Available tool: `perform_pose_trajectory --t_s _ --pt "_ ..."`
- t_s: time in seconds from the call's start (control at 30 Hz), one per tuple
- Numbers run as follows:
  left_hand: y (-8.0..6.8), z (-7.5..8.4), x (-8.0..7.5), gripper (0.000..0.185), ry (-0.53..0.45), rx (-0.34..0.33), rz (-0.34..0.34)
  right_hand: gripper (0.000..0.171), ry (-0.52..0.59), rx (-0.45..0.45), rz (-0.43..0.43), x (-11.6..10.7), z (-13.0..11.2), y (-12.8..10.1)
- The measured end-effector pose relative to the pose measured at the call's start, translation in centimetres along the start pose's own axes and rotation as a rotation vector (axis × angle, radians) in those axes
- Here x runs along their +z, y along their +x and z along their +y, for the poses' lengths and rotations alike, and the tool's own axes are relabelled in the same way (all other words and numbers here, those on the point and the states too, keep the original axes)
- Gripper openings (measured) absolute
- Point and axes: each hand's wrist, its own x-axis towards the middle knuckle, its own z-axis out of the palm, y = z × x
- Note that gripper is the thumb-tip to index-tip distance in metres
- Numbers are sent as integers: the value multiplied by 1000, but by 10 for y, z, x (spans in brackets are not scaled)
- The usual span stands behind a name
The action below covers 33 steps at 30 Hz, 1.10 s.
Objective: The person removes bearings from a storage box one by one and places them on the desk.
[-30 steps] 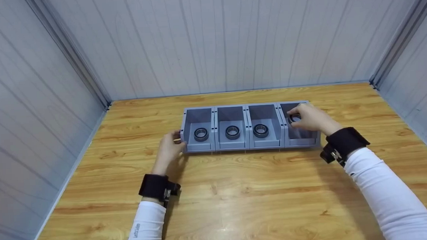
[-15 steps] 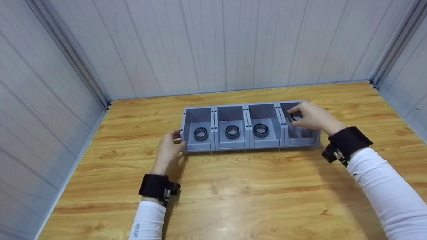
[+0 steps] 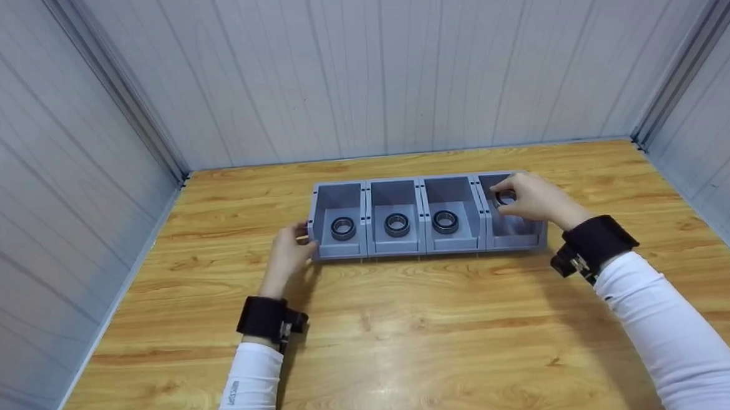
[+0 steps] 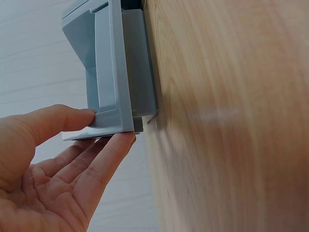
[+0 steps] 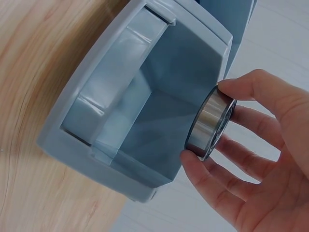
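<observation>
A row of joined grey storage bins (image 3: 398, 249) stands on the table, with ball bearings lying flat in the left bin (image 3: 343, 236), the second (image 3: 398, 232) and the third (image 3: 445, 230). My right hand (image 3: 537, 202) pinches another ball bearing (image 5: 211, 123) between thumb and fingertips, tilted on edge over the rightmost bin (image 5: 91, 108). No other bearing shows inside that bin in the right wrist view. At the row's left end, my left hand (image 3: 289, 253) pinches the leftmost bin's side wall (image 4: 104, 123), thumb on the inner side and fingers outside.
The wood-grain table (image 3: 397, 341) extends in front of the bins and to both sides. Pale panels enclose it, with a back wall (image 3: 358, 74) behind the row and side walls left (image 3: 39, 184) and right (image 3: 721, 149). Black camera straps (image 3: 599, 241) circle both wrists.
My right hand, holding the bearing, has shifted very slightly to the right over the past second. The left hand and the bins stay where they were.
</observation>
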Motion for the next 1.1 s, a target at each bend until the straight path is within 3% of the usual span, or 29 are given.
perform_pose_trajectory --t_s 0.23,0.87,1.1 --pt "1 1 -1 51 41 -2 6 46 0 -20 6 -2 -4 -3" --pt "2 1 -1 52 28 -29 -3 44 -33 -47 16 -7 -10 -13" --pt "0 1 -1 51 27 -11 -2 43 -28 -49 5 -11 -13 -19"
